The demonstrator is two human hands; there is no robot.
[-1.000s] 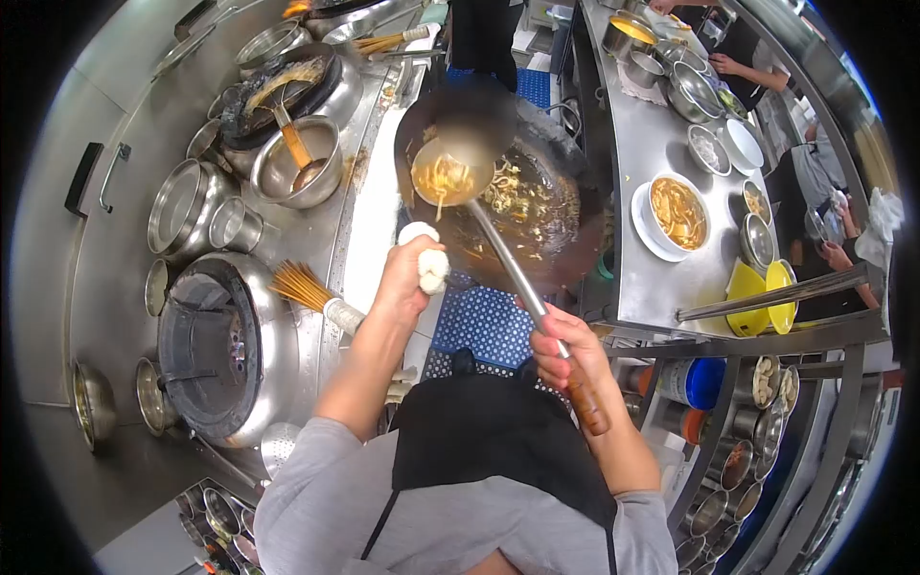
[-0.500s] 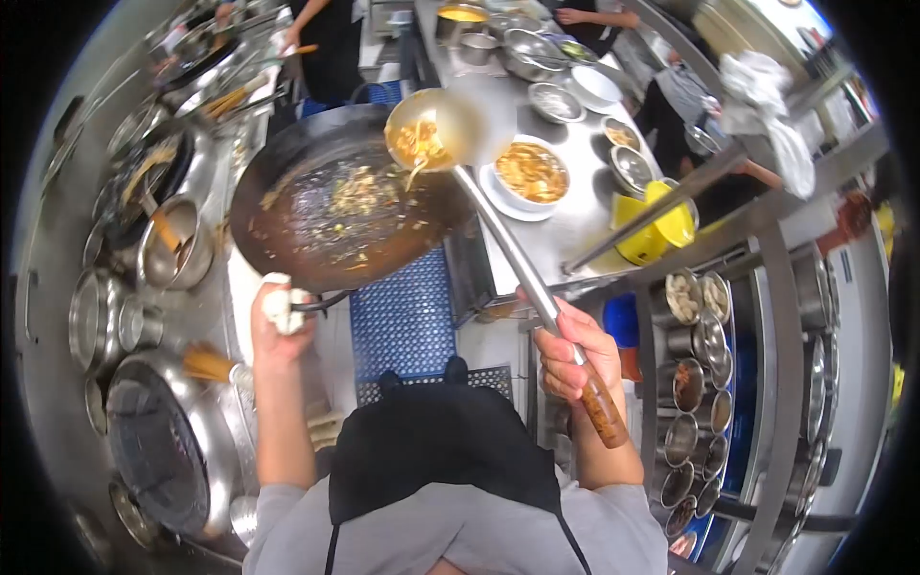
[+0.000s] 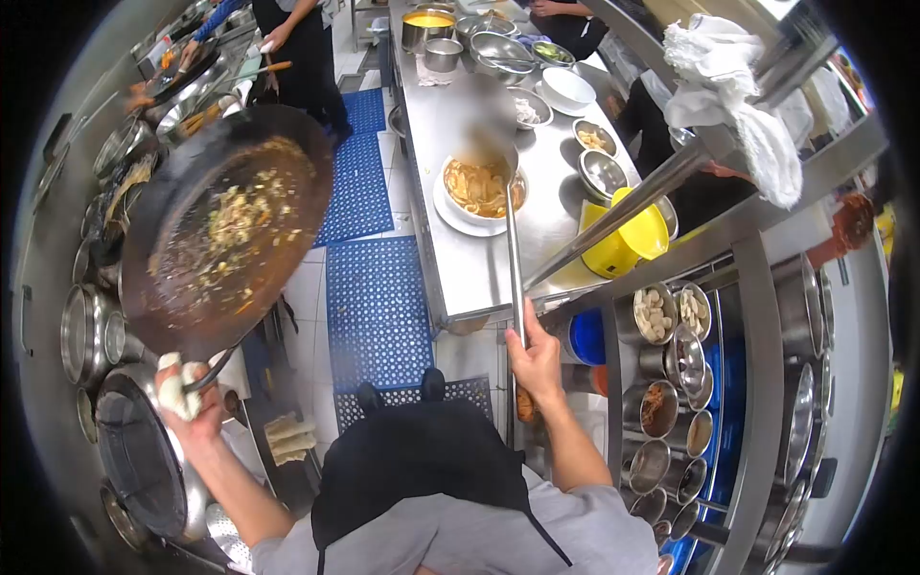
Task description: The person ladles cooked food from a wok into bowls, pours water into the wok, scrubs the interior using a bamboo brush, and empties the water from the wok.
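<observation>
Wrapped around a white cloth on the wok's handle, my left hand holds up the tilted wok. Bits of food and a brown film lie on the wok's inside. My right hand grips the long ladle by its shaft, just above the wooden end. The ladle's bowl is tipped over a white bowl of noodles in brown sauce, which stands on a white plate on the steel counter. Part of the ladle's bowl is blurred.
Yellow containers and steel bowls stand on the counter. A steel rail crosses its near right corner. Burners and pots line the left. Co-workers stand at the far left and far right. Ingredient tins fill the lower right.
My left hand has moved the wok left and tilted it. The ladle has gone from above the wok to the noodle bowl, its bowl now tipped. The view has turned right.
</observation>
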